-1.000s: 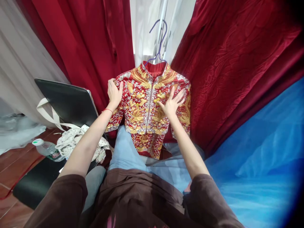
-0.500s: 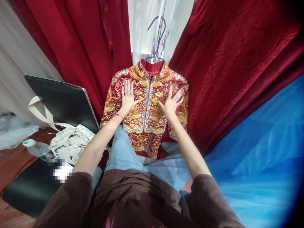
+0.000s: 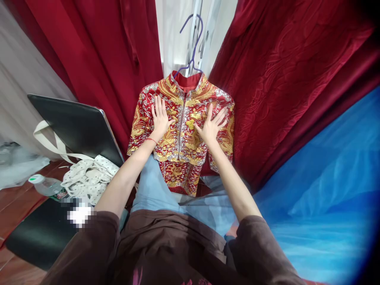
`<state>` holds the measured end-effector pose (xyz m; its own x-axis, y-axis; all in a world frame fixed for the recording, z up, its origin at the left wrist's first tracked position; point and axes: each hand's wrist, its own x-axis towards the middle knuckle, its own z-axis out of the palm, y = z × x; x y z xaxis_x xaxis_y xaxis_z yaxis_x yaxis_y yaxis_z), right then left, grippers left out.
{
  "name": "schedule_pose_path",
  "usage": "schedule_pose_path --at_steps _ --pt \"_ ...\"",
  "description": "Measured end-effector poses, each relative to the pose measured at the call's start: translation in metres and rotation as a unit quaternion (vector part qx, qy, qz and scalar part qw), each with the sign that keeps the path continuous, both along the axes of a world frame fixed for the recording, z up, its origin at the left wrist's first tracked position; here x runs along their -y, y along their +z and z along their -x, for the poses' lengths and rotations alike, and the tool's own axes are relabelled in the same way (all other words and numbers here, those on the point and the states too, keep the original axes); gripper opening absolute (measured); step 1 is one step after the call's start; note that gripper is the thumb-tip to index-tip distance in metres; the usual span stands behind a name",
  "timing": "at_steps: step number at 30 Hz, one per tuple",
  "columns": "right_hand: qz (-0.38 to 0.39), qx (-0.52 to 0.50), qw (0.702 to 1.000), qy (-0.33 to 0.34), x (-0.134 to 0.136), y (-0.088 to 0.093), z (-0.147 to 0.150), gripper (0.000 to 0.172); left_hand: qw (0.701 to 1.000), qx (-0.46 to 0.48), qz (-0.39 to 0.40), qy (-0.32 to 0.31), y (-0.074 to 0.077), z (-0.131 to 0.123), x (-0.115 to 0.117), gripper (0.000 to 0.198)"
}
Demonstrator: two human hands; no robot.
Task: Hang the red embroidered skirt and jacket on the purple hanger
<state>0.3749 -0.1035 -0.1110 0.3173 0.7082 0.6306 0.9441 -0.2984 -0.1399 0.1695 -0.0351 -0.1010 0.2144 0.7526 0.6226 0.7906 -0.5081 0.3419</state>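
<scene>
A red jacket [image 3: 181,130] thick with gold and silver embroidery hangs in front of me on a purple hanger [image 3: 191,43]. My left hand [image 3: 160,117] lies flat on the jacket's left chest panel, fingers stretched upward. My right hand [image 3: 211,124] rests flat on the right chest panel, fingers spread. Both palms press the cloth on either side of the centre opening. Neither hand holds anything. A thin red cord circles my left wrist.
Dark red curtains [image 3: 282,79] hang on both sides of the jacket. Blue sheer fabric [image 3: 320,190] spreads at the right. At the left stand a black chair [image 3: 71,126], a white spotted bag [image 3: 89,176] and a plastic bottle [image 3: 47,186] above a wooden floor.
My left hand has moved from the jacket's left shoulder edge onto the left chest panel and lies flat. The right hand has barely moved.
</scene>
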Motion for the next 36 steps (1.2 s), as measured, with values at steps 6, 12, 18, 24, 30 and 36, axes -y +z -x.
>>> schedule_pose_path --at_steps 6,12,18,24,30,36 --pt "-0.012 -0.040 0.999 0.034 0.002 0.001 -0.002 0.110 0.999 -0.010 -0.018 -0.035 0.009 0.023 -0.010 0.113" --pt "-0.122 -0.065 0.989 0.061 -0.003 0.030 -0.031 0.078 0.998 -0.009 -0.022 -0.056 0.086 0.064 -0.021 0.086" --pt "-0.159 -0.064 0.977 0.127 -0.018 0.097 -0.073 0.061 0.994 -0.057 0.017 -0.090 0.136 0.076 -0.040 0.081" --pt "0.003 -0.062 0.982 0.180 -0.014 0.108 -0.073 0.047 0.999 -0.030 0.011 -0.010 0.106 0.069 -0.043 0.068" --pt "0.010 -0.019 0.991 0.132 -0.021 0.117 -0.042 0.040 0.994 -0.044 0.021 -0.093 0.126 0.038 -0.027 0.069" --pt "-0.078 -0.050 0.986 0.136 -0.010 0.114 0.016 0.035 0.998 -0.014 0.022 -0.060 0.119 -0.009 -0.014 0.095"
